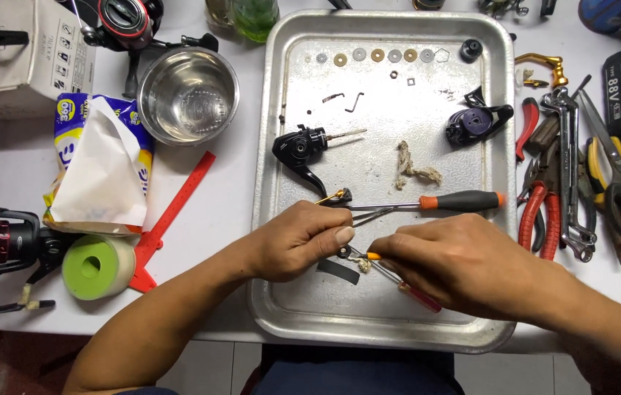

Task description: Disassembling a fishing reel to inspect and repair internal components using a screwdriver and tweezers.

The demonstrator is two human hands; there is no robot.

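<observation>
The left hand (299,241) pinches a small black part (344,251) while the right hand (464,263), immediately right, clamps a red-handled tool (416,292) against it.

Small-parts repair workbench. Evidence: metal tray (497,110) at centre holding sorted washers (376,55); pliers (544,212) and wrenches (570,175) at 3 o'clock; fishing reels (3,245) at 9 and 11 o'clock.

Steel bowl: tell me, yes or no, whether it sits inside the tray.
No, the steel bowl stands on the white table, to the left of the tray and outside its rim.
</observation>
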